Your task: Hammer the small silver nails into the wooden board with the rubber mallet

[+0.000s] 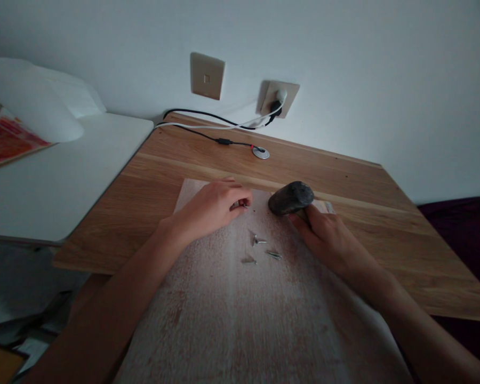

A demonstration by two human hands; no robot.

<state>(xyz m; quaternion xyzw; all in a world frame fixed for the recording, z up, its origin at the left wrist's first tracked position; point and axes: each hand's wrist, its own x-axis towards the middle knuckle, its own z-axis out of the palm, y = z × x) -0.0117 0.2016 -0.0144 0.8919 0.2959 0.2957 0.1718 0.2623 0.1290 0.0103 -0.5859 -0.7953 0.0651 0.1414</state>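
Note:
My left hand (214,205) rests on a whitewashed wooden board (240,314), fingers pinched on a small nail (244,204) held against the board. My right hand (324,232) is wrapped round the handle of a hammer with a dark, heavy head (291,197). The head hovers just right of the pinched nail. Several loose nails (260,248) lie on the board between my hands.
The board lies on a wooden desk (384,240) against a white wall. Black and white cables (220,133) run from a wall socket (278,98) to a round metal disc (261,153). A white table (56,176) with a pillow stands at left.

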